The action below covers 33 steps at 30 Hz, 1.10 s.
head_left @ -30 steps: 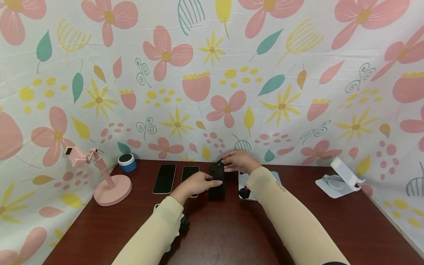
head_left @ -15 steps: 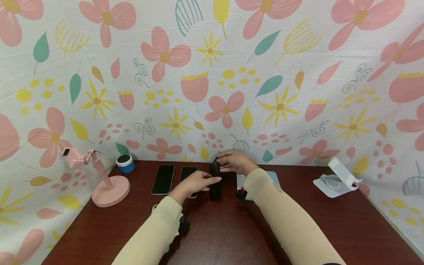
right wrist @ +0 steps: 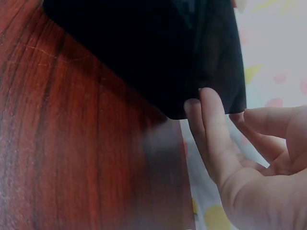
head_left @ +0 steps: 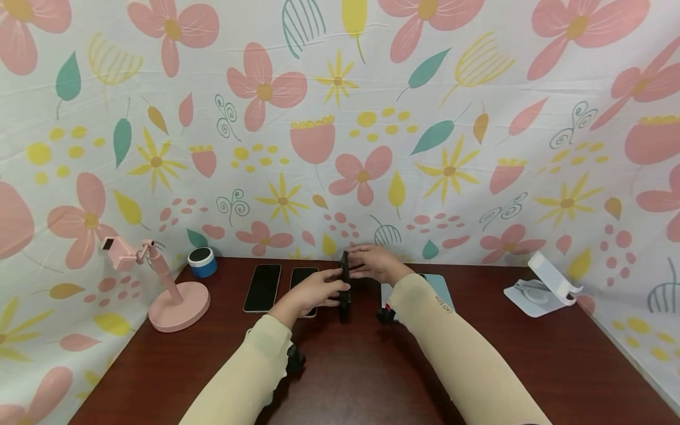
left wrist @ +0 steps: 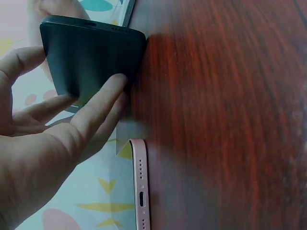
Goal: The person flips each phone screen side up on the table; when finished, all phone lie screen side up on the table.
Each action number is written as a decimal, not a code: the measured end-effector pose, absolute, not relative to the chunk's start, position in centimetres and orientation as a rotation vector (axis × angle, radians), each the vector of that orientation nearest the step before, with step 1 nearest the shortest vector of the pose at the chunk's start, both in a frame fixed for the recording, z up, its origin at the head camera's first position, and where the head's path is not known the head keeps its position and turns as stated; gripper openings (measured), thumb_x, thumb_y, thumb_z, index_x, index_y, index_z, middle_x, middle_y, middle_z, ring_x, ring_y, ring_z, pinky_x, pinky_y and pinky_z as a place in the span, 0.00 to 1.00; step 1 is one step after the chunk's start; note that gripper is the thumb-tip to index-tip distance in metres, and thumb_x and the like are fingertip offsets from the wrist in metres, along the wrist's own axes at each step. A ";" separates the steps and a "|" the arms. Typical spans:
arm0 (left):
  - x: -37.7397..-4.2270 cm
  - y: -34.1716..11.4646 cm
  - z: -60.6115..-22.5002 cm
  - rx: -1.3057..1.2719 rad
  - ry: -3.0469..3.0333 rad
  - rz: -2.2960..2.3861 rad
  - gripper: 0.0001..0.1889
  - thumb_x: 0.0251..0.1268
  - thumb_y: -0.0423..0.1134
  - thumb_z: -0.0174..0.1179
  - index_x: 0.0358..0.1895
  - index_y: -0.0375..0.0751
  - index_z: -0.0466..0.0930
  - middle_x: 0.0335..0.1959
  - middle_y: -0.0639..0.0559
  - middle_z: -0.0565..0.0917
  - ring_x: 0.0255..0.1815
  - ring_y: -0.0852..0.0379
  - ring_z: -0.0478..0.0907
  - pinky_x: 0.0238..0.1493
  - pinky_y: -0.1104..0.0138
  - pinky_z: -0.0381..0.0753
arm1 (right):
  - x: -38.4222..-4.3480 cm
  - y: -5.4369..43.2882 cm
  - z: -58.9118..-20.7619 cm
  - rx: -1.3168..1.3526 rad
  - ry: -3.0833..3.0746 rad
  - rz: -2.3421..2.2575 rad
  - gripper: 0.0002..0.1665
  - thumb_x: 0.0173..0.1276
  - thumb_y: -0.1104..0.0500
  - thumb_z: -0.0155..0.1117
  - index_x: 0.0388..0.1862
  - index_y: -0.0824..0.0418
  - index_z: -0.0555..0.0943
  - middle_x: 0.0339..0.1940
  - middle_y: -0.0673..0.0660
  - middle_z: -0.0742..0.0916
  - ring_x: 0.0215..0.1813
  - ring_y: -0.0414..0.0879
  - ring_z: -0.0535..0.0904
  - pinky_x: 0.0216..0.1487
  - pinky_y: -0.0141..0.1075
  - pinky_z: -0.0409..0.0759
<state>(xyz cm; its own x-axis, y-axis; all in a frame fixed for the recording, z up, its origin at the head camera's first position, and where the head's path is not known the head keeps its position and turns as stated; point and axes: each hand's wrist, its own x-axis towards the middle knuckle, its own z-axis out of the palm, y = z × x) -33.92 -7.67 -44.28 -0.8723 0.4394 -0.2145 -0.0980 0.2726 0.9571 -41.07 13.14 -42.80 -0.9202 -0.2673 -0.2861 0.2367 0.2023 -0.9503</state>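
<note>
Black phone: Up on its long side, the black phone [head_left: 345, 286] shows the head camera little more than a thin dark strip, right between the two hands.
Place: It's over the middle of the table [head_left: 350, 378], near the back; whether its lower edge actually touches the wood, I can't tell.
Face toward the left wrist: Smooth, dark, with a dull greenish sheen; rounded corners, and there on the short end, a port slot with a row of tiny holes.
Face toward the right wrist: Deep black and glossy, faint paler streaks running down it, slim edge.
Left hand: A pinch here! The left hand [head_left: 313, 292] has it by the near part, one digit on the upper edge, other fingertips laid against the broad face.
Right hand: Pinching as well, the right hand [head_left: 374, 262] at the far end, two fingertips on the glossy face by the corner.
Left side: Two dark-screened phones lie flat, the left phone [head_left: 262, 288] in full view, the middle phone [head_left: 304, 275] partly behind the left hand; beyond them, a blue jar [head_left: 202, 268] and a pink stand [head_left: 177, 307].
Right side: White stand [head_left: 542, 289], well apart.
</note>
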 end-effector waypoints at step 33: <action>-34.1 -9.1 -44.6 0.341 2.026 1.760 0.32 0.84 0.35 0.49 0.86 0.39 0.56 0.83 0.30 0.64 0.81 0.35 0.70 0.72 0.51 0.82 | -40.9 13.4 -43.9 -0.039 2.191 -1.586 0.27 0.88 0.61 0.50 0.80 0.68 0.71 0.77 0.73 0.75 0.70 0.66 0.81 0.64 0.48 0.89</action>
<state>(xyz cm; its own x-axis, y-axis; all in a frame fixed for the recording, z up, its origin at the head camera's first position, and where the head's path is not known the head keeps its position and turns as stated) -34.12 -9.09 -44.62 -0.8762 0.4546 -0.1602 -0.0950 0.1629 0.9821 -40.91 13.40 -43.88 -0.9059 -0.2703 -0.3260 0.2252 0.3446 -0.9114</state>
